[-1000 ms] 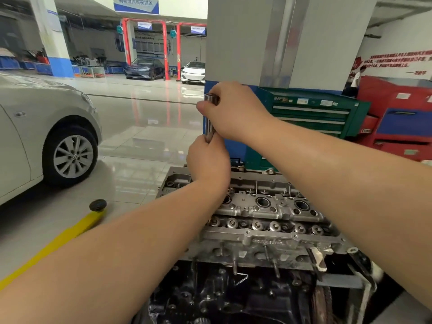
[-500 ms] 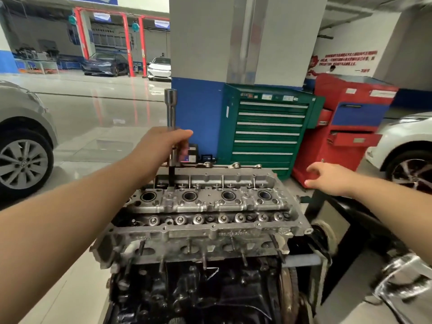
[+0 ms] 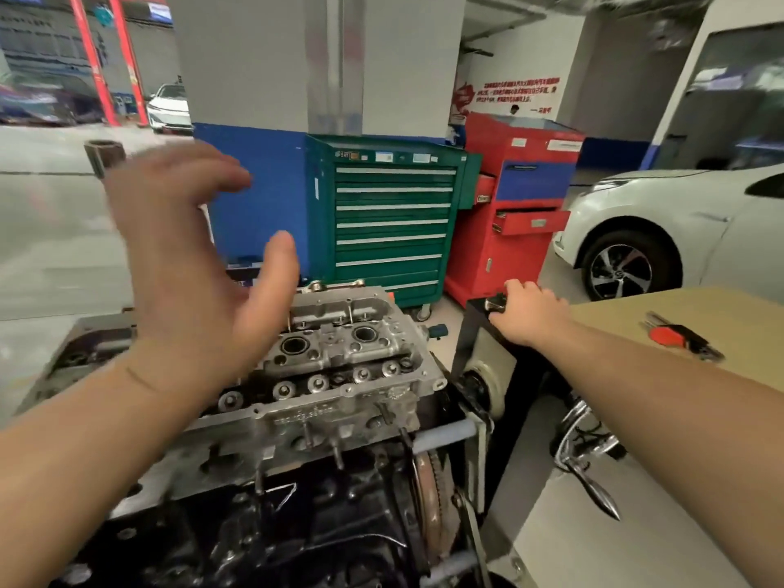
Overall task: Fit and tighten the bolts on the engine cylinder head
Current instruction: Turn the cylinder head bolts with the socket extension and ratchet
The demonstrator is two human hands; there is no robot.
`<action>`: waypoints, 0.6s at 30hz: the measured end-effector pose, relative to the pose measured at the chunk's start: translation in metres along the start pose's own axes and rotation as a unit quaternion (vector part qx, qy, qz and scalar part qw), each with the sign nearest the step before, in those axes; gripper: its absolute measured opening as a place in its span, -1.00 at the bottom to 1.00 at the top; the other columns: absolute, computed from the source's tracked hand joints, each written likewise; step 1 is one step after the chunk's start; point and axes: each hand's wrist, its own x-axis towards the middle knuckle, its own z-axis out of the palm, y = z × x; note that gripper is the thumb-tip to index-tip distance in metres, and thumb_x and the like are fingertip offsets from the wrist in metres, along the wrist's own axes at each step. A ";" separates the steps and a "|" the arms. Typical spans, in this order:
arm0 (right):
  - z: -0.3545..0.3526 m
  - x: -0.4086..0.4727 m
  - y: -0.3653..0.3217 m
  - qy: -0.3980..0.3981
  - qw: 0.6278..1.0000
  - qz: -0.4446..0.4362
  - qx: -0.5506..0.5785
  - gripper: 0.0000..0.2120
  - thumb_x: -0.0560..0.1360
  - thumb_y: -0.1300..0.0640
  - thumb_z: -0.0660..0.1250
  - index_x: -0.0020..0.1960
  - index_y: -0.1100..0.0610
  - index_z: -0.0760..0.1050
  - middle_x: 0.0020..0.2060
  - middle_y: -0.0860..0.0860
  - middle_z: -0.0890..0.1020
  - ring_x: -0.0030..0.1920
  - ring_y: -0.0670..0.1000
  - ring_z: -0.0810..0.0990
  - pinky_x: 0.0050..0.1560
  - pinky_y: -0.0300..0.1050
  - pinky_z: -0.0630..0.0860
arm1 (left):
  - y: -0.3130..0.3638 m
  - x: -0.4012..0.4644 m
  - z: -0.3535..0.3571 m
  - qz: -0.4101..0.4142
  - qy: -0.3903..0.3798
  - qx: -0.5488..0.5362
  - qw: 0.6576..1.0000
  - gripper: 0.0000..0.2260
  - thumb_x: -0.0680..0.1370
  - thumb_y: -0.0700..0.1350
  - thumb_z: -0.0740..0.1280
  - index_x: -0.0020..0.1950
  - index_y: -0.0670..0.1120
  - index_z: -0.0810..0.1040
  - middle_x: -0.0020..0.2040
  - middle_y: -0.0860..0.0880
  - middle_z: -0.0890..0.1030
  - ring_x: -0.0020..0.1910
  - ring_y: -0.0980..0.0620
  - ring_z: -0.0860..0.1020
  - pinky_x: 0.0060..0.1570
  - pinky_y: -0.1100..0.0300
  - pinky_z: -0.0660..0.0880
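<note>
Head view: bare aluminium engine cylinder head (image 3: 339, 375) on its dark block, centre.
Left hand (image 3: 186, 265): fingers spread, released; steel socket tool (image 3: 104, 157) stands behind it.
Right hand (image 3: 530, 318): curled round a dark metal piece (image 3: 494, 303) on the black stand.
Advice: seat tool squarely before turning.

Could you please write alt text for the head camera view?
An open left hand hovers over a silver aluminium cylinder head, a steel socket tool behind it, while the right hand grips a small metal part beside the engine.
</note>
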 end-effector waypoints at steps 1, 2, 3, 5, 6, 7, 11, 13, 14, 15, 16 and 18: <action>0.004 -0.001 0.004 -0.017 1.000 -0.004 0.011 -0.51 0.55 -0.20 0.28 0.36 0.06 0.36 0.29 0.16 0.54 0.30 0.28 0.50 0.29 0.19 0.47 | 0.007 -0.001 0.011 0.030 -0.067 -0.001 0.997 -0.72 0.53 -0.13 0.37 0.23 -0.02 0.47 0.17 0.00 0.46 0.23 -0.17 0.44 0.27 -0.07 0.36; 0.009 -0.002 0.007 -0.024 0.999 -0.016 0.024 -0.52 0.58 -0.18 0.27 0.35 0.09 0.36 0.28 0.18 0.54 0.29 0.29 0.49 0.27 0.19 0.48 | 0.012 -0.005 0.022 0.032 -0.143 0.009 0.989 -0.72 0.52 -0.12 0.38 0.22 -0.09 0.50 0.19 -0.04 0.47 0.23 -0.15 0.44 0.24 -0.04 0.36; 0.013 -0.004 0.010 -0.018 0.999 -0.030 0.035 -0.54 0.60 -0.17 0.26 0.36 0.10 0.37 0.28 0.19 0.54 0.29 0.29 0.48 0.25 0.19 0.49 | 0.014 -0.010 0.032 0.020 -0.215 0.017 0.976 -0.70 0.52 -0.08 0.38 0.22 -0.11 0.52 0.20 -0.06 0.48 0.23 -0.13 0.43 0.22 -0.02 0.37; 0.018 -0.010 0.014 0.023 0.997 -0.060 0.052 -0.59 0.62 -0.15 0.26 0.35 0.07 0.39 0.24 0.15 0.55 0.25 0.26 0.50 0.19 0.17 0.51 | 0.012 -0.024 0.046 -0.021 -0.299 0.014 0.954 -0.71 0.53 -0.02 0.37 0.23 -0.05 0.54 0.21 0.00 0.47 0.23 -0.05 0.40 0.23 0.02 0.38; 0.020 -0.013 0.015 0.039 0.994 -0.078 0.064 -0.63 0.62 -0.13 0.28 0.32 0.04 0.39 0.21 0.13 0.57 0.22 0.24 0.52 0.15 0.16 0.52 | 0.009 -0.029 0.050 -0.038 -0.316 0.002 0.948 -0.73 0.54 0.00 0.36 0.22 -0.01 0.53 0.20 0.06 0.45 0.22 0.00 0.39 0.23 0.06 0.36; 0.021 -0.015 0.015 0.044 0.991 -0.098 0.076 -0.66 0.61 -0.11 0.31 0.30 0.02 0.39 0.18 0.11 0.58 0.18 0.22 0.54 0.12 0.15 0.53 | 0.004 -0.032 0.051 -0.050 -0.320 -0.006 0.946 -0.75 0.54 0.02 0.35 0.21 0.04 0.51 0.18 0.12 0.42 0.21 0.05 0.37 0.22 0.11 0.33; 0.022 -0.018 0.011 0.004 0.978 -0.170 0.117 -0.69 0.61 -0.06 0.34 0.28 -0.01 0.37 0.16 0.06 0.58 0.15 0.15 0.57 0.10 0.12 0.52 | -0.017 -0.031 0.040 -0.087 -0.294 0.008 0.952 -0.77 0.52 -0.01 0.34 0.17 0.06 0.52 0.14 0.19 0.40 0.18 0.06 0.39 0.20 0.17 0.30; 0.015 -0.017 0.004 0.011 0.974 -0.155 0.164 -0.68 0.64 -0.08 0.32 0.32 0.01 0.39 0.16 0.03 0.59 0.13 0.11 0.59 0.08 0.07 0.51 | -0.026 -0.024 0.026 -0.086 -0.257 0.026 0.962 -0.78 0.52 -0.04 0.33 0.16 0.01 0.54 0.12 0.17 0.43 0.17 0.03 0.41 0.18 0.27 0.26; 0.007 -0.015 -0.002 0.023 0.971 -0.136 0.195 -0.67 0.65 -0.09 0.30 0.33 0.04 0.41 0.13 0.03 0.61 0.12 0.12 0.60 0.06 0.05 0.50 | -0.031 -0.020 0.018 -0.080 -0.235 0.041 0.968 -0.79 0.53 -0.06 0.32 0.15 -0.01 0.54 0.11 0.14 0.46 0.15 0.02 0.42 0.17 0.29 0.26; -0.003 -0.012 -0.010 0.036 0.967 -0.119 0.225 -0.67 0.66 -0.09 0.28 0.32 0.07 0.44 0.09 0.04 0.62 0.10 0.13 0.60 0.03 0.03 0.49 | -0.035 -0.015 0.009 -0.070 -0.210 0.063 0.973 -0.81 0.53 -0.07 0.31 0.13 -0.03 0.54 0.09 0.09 0.50 0.13 -0.01 0.44 0.16 0.25 0.26; -0.017 -0.009 -0.022 0.049 0.960 -0.109 0.253 -0.69 0.67 -0.10 0.26 0.27 0.10 0.48 0.03 0.03 0.63 0.05 0.15 0.61 0.00 0.01 0.47 | -0.040 -0.011 0.002 -0.053 -0.181 0.092 0.978 -0.82 0.52 -0.08 0.30 0.10 -0.04 0.54 0.06 0.04 0.55 0.10 -0.05 0.46 0.14 0.18 0.27; -0.051 -0.008 -0.052 0.042 0.931 -0.108 0.347 -0.68 0.70 -0.09 0.19 0.09 0.14 0.56 -0.12 0.01 0.65 -0.12 0.12 0.59 -0.12 -0.02 0.45 | -0.051 -0.007 -0.012 -0.026 -0.110 0.134 0.985 -0.82 0.51 -0.08 0.31 0.09 -0.07 0.55 0.06 -0.02 0.59 0.10 -0.12 0.48 0.17 0.11 0.26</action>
